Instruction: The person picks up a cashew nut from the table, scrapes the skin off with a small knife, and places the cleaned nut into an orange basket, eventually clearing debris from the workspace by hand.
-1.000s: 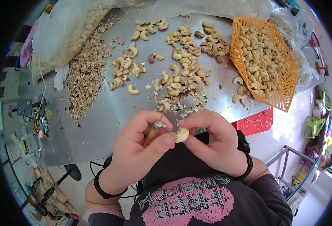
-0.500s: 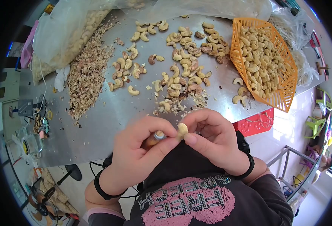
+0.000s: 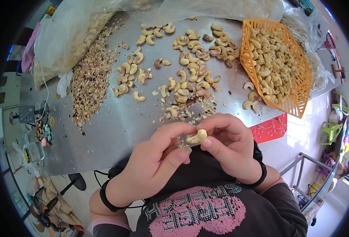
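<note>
A pale cashew nut (image 3: 197,137) is pinched between the thumb and fingers of my right hand (image 3: 231,152), just above the table's near edge. My left hand (image 3: 158,158) is closed around a small wooden-handled tool (image 3: 182,145); only its metal-ringed end peeks out between thumb and fingers, and its blade or tip is hidden. The left fingertips meet the left end of the nut. Beyond both hands, several loose cashews (image 3: 193,73), some with brown skin left on, lie in clusters on the metal table (image 3: 115,130) among scraps of peeled skin.
An orange plastic basket (image 3: 247,63) full of pale cashews stands at the right. To the left are a long heap of skin flakes (image 3: 89,83) and a clear plastic bag (image 3: 67,39) of nuts. A red crate (image 3: 270,128) sits below the table's right edge.
The nut has turned from upright to lying more sideways and shifted slightly right. My left hand has rotated, so the tool's end now shows closer to the nut.
</note>
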Motion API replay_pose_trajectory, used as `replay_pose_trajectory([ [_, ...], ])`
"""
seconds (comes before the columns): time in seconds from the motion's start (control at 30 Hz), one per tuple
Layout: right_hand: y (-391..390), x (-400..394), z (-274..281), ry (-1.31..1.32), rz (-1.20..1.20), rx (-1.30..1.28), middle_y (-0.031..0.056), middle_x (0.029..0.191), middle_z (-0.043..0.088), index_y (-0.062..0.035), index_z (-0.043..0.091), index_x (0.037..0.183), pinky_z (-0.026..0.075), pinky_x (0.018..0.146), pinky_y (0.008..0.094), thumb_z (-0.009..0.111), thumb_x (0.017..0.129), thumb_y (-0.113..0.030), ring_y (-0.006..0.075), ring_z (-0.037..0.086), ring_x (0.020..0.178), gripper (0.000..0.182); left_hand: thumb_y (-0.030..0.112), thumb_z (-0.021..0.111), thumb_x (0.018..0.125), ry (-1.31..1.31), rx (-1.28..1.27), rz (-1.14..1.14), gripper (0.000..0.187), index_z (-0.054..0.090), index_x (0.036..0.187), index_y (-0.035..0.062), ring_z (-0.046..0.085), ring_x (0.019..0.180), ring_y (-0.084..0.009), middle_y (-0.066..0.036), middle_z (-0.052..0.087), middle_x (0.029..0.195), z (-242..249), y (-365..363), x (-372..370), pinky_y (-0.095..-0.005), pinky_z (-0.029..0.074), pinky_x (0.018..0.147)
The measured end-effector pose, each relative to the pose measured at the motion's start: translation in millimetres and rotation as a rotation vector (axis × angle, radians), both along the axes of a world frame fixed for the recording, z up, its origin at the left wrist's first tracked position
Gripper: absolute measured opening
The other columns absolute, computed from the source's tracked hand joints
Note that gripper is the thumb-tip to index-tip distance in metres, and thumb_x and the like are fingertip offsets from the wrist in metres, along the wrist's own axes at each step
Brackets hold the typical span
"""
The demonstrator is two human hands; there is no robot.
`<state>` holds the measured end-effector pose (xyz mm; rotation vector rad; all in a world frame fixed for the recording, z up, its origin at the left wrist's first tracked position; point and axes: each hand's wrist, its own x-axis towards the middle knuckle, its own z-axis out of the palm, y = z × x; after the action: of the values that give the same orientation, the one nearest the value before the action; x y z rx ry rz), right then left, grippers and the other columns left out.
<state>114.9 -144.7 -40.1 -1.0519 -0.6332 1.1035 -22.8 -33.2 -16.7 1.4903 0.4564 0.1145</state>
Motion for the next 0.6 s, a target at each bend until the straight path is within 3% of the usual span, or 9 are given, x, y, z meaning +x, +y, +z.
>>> replay_pose_trajectory([
  [0.07, -1, 2, -2, -0.052, -0.011, 0.019, 0.0048, 0.091, 0.054, 0.001, 0.05, 0.097, 0.041, 0.07, 0.0214, 0.055, 0.08, -0.004, 0.0092, 0.05, 0.08, 0.019, 0.013, 0.044, 0.086, -0.033, 0.004, 0.041, 0.028, 0.042, 0.112, 0.0033, 0.05, 0.063, -0.0081, -0.006, 0.053, 0.075, -2, -1, 3, -0.0204, 0.039, 0.06],
  [0.23, -3, 15, 3, -0.095, -0.124, 0.077, 0.0043, 0.087, 0.054, 0.0011, 0.05, 0.097, 0.041, 0.067, 0.0204, 0.056, 0.078, 0.0, 0.0077, 0.051, 0.076, 0.02, 0.013, 0.042, 0.087, 0.086, 0.048, 0.009, 0.027, 0.044, 0.112, 0.0034, 0.051, 0.067, -0.0088, -0.005, 0.053, 0.073, 6, 5, 4, -0.0212, 0.04, 0.063],
  [0.27, -2, 18, 3, -0.166, -0.277, 0.075, 0.0076, 0.086, 0.053, 0.001, 0.048, 0.092, 0.042, 0.06, 0.0201, 0.059, 0.077, -0.01, 0.01, 0.051, 0.069, 0.022, 0.014, 0.041, 0.087, 0.152, 0.035, 0.028, 0.027, 0.044, 0.111, 0.0032, 0.051, 0.067, -0.0084, -0.005, 0.053, 0.072, 8, 7, 3, -0.0212, 0.04, 0.063],
  [0.4, -6, 59, 3, -0.366, -0.767, 0.016, 0.0068, 0.085, 0.053, 0.0018, 0.048, 0.098, 0.041, 0.07, 0.0237, 0.05, 0.082, -0.004, 0.0117, 0.05, 0.073, 0.017, 0.015, 0.039, 0.088, 0.113, 0.045, 0.087, 0.027, 0.045, 0.111, 0.0025, 0.05, 0.067, -0.0078, -0.003, 0.054, 0.072, 12, 11, -1, -0.0205, 0.039, 0.063],
  [0.43, -4, 68, 6, -0.366, -0.77, 0.018, 0.0068, 0.085, 0.053, 0.0018, 0.048, 0.098, 0.041, 0.07, 0.0237, 0.05, 0.082, -0.004, 0.0117, 0.05, 0.073, 0.017, 0.015, 0.039, 0.088, 0.109, 0.039, 0.134, 0.026, 0.045, 0.11, 0.002, 0.049, 0.066, -0.0073, -0.003, 0.053, 0.071, 13, 12, -1, -0.0197, 0.038, 0.064],
  [0.5, -1, 80, 15, -0.607, -1.004, 0.0, 0.0078, 0.089, 0.053, 0.0023, 0.047, 0.101, 0.04, 0.074, 0.0244, 0.049, 0.081, -0.003, 0.012, 0.05, 0.078, 0.02, 0.014, 0.04, 0.088, 0.106, 0.036, 0.18, 0.026, 0.046, 0.11, 0.0016, 0.048, 0.066, -0.0067, -0.002, 0.053, 0.07, 14, 16, -3, -0.0189, 0.037, 0.064],
  [0.6, -6, 82, 18, -0.527, -1.059, 0.084, 0.0042, 0.085, 0.054, 0.0015, 0.05, 0.097, 0.04, 0.072, 0.0211, 0.055, 0.077, 0.0, 0.0094, 0.05, 0.076, 0.021, 0.014, 0.041, 0.087, 0.155, 0.063, 0.228, 0.026, 0.047, 0.109, 0.001, 0.047, 0.063, -0.0058, -0.001, 0.053, 0.068, 14, 25, 0, -0.0187, 0.036, 0.061],
])
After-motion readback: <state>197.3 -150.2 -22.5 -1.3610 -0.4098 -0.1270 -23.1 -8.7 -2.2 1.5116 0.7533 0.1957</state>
